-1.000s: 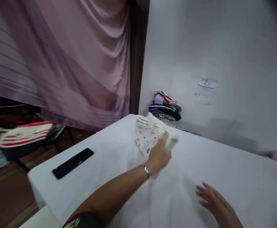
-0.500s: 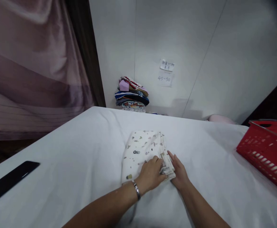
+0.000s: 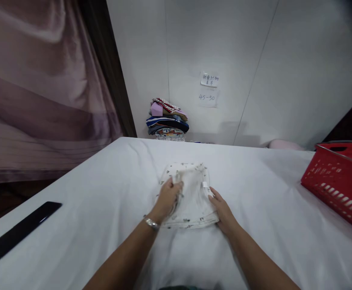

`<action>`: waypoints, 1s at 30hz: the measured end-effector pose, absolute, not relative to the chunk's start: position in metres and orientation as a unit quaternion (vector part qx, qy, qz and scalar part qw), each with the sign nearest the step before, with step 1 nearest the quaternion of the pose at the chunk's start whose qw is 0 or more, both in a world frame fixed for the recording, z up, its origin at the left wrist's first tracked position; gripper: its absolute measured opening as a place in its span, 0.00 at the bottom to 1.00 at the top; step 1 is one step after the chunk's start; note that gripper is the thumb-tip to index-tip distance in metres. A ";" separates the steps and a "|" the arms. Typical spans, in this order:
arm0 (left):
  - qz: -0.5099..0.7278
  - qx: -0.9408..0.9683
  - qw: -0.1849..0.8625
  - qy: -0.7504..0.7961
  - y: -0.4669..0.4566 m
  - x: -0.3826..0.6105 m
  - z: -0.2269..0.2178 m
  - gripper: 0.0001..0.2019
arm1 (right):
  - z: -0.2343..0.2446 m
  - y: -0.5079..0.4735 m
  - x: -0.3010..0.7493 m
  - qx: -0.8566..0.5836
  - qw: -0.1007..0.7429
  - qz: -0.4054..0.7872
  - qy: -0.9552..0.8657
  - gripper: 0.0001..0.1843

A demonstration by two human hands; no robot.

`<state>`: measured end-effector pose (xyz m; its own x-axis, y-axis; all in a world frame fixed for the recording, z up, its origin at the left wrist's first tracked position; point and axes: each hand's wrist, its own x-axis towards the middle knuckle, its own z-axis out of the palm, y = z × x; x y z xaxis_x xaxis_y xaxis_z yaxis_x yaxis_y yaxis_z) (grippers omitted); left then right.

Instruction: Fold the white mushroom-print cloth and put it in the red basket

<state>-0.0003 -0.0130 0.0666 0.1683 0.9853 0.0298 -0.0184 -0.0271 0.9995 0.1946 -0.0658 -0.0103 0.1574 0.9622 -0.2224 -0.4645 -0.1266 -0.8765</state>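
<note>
A folded white cloth with small dark prints [image 3: 190, 193] lies in the middle of the white-covered table [image 3: 103, 193]. My left hand [image 3: 167, 198], with a silver bracelet at the wrist, is closed on the cloth's left side, pinching a layer. Against the cloth's right edge rests my right hand [image 3: 221, 208], fingers stretched out flat and touching the fabric.
A red plastic basket [image 3: 338, 177] stands at the table's right edge. A black flat object [image 3: 20, 230] lies near the left edge. Folded colourful clothes [image 3: 167, 123] are stacked by the wall behind the table. A mauve curtain [image 3: 37, 88] hangs at left; paper notes [image 3: 208, 88] stick on the wall.
The cloth came down onto the table and both hands closed in on it. Since half a second ago, my left hand shifted to the cloth's left side and lifted a layer.
</note>
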 end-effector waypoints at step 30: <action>0.657 0.418 0.440 0.448 -0.010 -0.142 0.099 0.14 | 0.187 -0.025 0.358 -0.355 0.892 0.212 -0.181 0.23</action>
